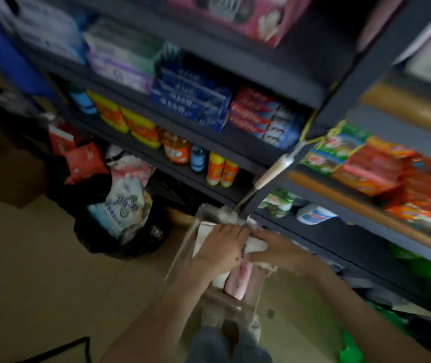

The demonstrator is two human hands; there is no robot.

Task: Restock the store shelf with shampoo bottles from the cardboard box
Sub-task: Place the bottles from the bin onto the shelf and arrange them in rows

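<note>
Left hand [218, 248], right hand [277, 248] in box [180, 258] — pink bottle [238, 282] lengthwise.

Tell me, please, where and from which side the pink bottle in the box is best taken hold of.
Probably around its exposed near part, coming from above. The pink bottle sits low in the box, whose walls close off its sides, while the left hand and right hand cover its far end. Only its upper face is open; blur hides the cap.
</note>
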